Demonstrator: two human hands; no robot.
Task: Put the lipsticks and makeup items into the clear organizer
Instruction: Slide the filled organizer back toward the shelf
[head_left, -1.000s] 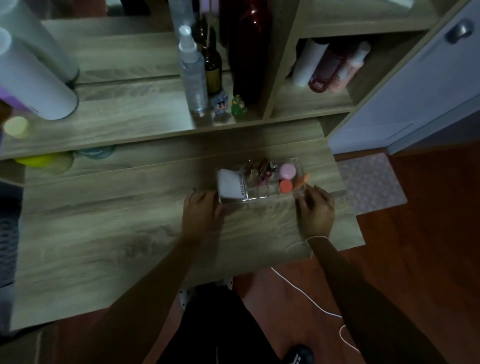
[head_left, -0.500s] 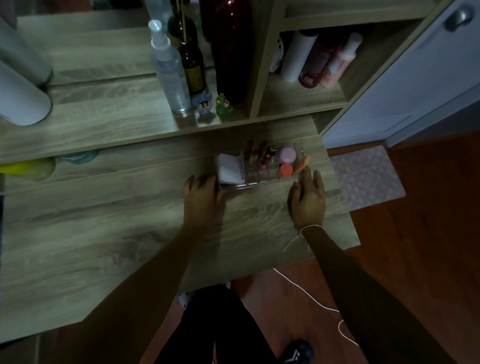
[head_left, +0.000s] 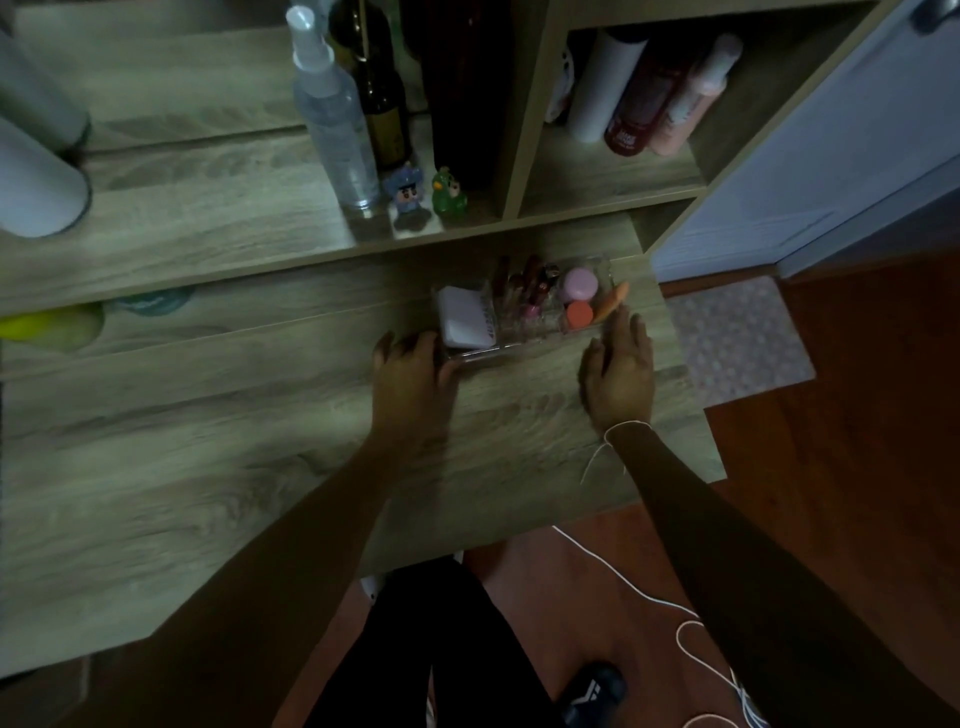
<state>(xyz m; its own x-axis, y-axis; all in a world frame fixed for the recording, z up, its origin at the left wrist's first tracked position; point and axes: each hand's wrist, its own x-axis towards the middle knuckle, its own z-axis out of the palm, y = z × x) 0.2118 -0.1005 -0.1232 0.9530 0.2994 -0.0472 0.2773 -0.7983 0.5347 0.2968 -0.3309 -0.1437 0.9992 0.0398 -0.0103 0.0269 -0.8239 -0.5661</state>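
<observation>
The clear organizer sits on the wooden desk near its right end. It holds a white compact, several lipsticks, a pink round pot, an orange round pot and an orange sponge. My left hand wraps the organizer's front left corner, thumb along the front wall. My right hand lies flat on the desk with fingers spread, fingertips at the organizer's right end beside the orange sponge.
A raised shelf behind the desk carries a spray bottle, a dark bottle and two small figurines. A cubby holds more bottles. A white cord trails over the floor. The desk's right edge is close to my right hand.
The organizer has slid away from me toward the shelf, with both hands following. My right hand has uncurled and now lies flat and open.
</observation>
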